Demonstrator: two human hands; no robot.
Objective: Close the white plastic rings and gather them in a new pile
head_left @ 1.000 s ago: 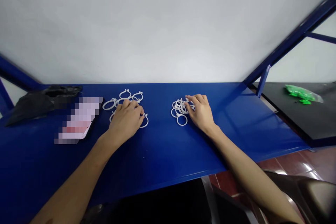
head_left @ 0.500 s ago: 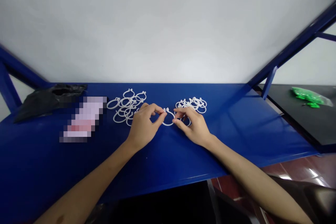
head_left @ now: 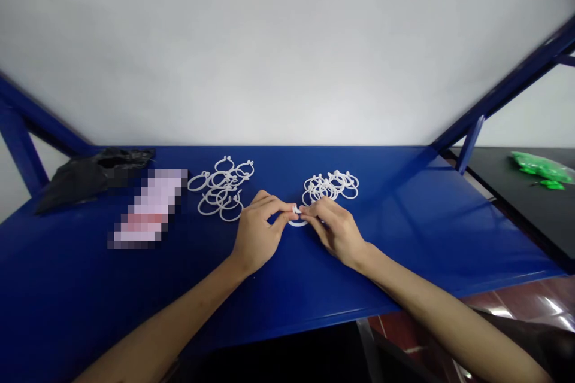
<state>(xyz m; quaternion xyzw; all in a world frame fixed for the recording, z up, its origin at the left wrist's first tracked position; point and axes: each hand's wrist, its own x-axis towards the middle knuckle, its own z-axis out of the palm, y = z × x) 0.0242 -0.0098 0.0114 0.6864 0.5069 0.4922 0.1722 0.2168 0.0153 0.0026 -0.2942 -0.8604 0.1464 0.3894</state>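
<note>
A white plastic ring (head_left: 297,224) with knobbed ends is pinched between both of my hands, just above the blue table. My left hand (head_left: 262,228) grips it near its ends from the left, thumb against forefinger. From the right, my right hand (head_left: 336,230) is closed on the same ring; fingers cover much of it. Left of my hands lies a loose pile of similar white rings (head_left: 220,187), several with their knobbed ends apart. Just beyond my right hand sits a tighter cluster of white rings (head_left: 331,184).
On the blue table (head_left: 287,299), a pixelated pinkish flat item (head_left: 153,206) lies left, beside a crumpled black plastic bag (head_left: 85,176). Blue metal braces (head_left: 470,145) rise at both sides. A black surface at right holds a bag of green pieces (head_left: 541,169).
My hands have come closer together, and the ring's ends are now between my fingertips. The right hand has moved from the ring's side to its ends. The view has shifted slightly.
</note>
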